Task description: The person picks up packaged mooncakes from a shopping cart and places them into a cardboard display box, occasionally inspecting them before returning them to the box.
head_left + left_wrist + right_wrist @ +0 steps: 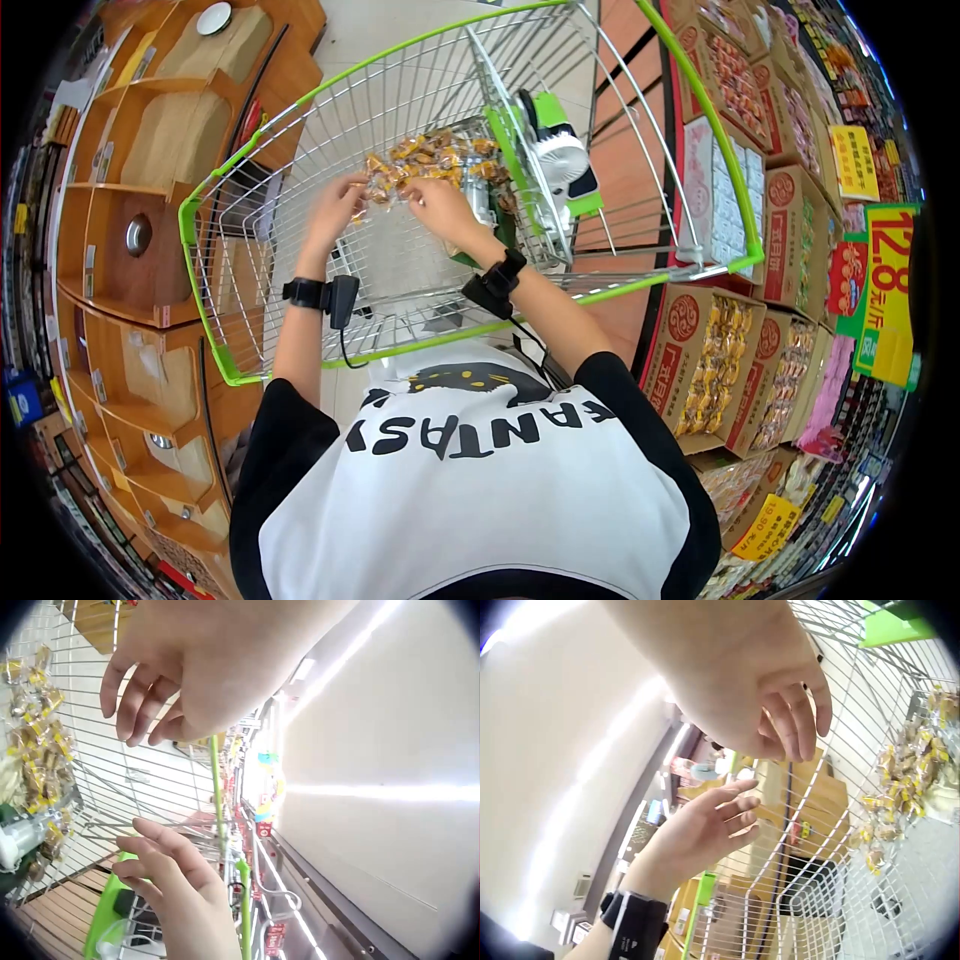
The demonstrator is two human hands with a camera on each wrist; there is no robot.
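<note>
Small packets in clear-and-yellow wrappers (430,155) lie in a pile on the floor of a wire shopping cart with a green rim (188,220). My left hand (338,208) hovers over the cart at the pile's left side, fingers loosely bent. Nearer the middle is my right hand (443,210), its fingers hanging loosely toward the same packets. Both wrist views show the left hand (180,667) and right hand (742,690) above the packets, with nothing held. A clear container with a white top (22,840) lies beside the pile.
A wire divider crosses the cart; beyond it sit a white fan-like item (562,160) and green pieces (550,110). Wooden display shelves (120,240) stand on the left. Cartons of wrapped goods (715,365) and yellow price signs (855,162) line the right.
</note>
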